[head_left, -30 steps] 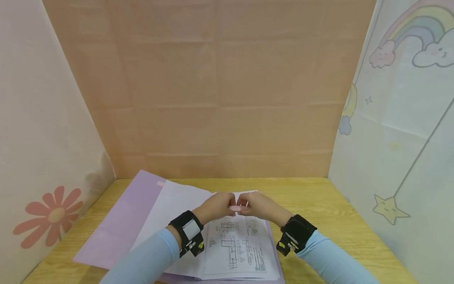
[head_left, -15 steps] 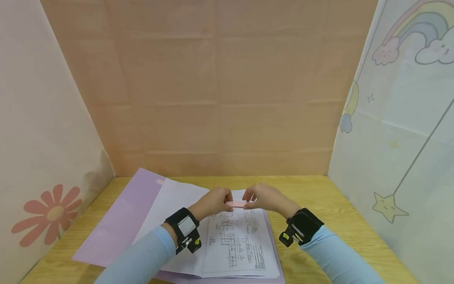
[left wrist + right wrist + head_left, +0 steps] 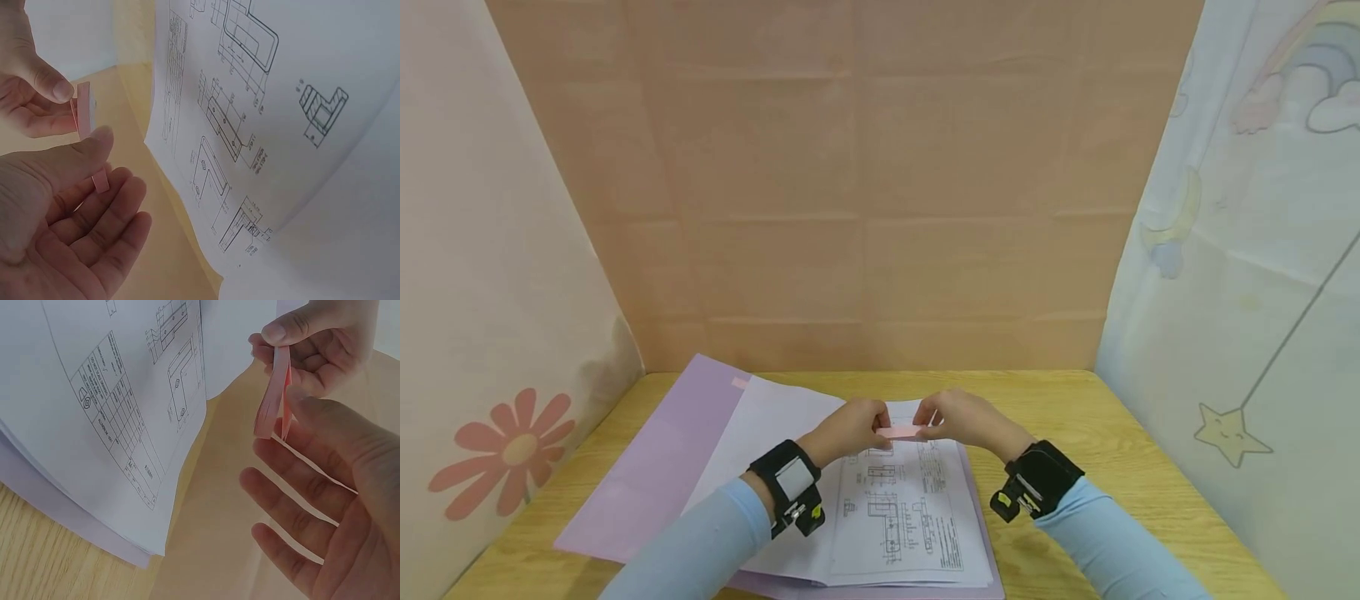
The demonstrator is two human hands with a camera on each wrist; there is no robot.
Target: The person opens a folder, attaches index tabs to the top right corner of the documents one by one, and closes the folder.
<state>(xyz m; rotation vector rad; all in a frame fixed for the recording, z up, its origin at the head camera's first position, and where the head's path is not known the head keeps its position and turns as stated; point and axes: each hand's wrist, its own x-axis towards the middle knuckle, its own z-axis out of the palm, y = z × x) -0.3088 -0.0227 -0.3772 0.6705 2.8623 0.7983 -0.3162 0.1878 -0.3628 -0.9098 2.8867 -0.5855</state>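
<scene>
Between both hands is a narrow pink pad of sticky notes (image 3: pixel 272 403), held over the open pages. One pink sheet stands away from the rest of the pad in the right wrist view. My left hand (image 3: pixel 854 430) pinches one end between thumb and fingers. At the other end, my right hand (image 3: pixel 967 419) has its thumb against the loose sheet and its forefinger by the pad's end; its other fingers are spread. Below lies a stack of printed technical drawings (image 3: pixel 902 525) in an open purple folder (image 3: pixel 662 467).
A small pink tab (image 3: pixel 740 383) sticks at the top of the page by the folder cover. The wooden table (image 3: pixel 1037 500) ends at a brown-papered back wall (image 3: pixel 865 208), with patterned side walls left and right.
My hands, close together a second ago, have drawn apart, the right one moving right, and more of the pink pad shows between them. The right wall's covering has shifted slightly.
</scene>
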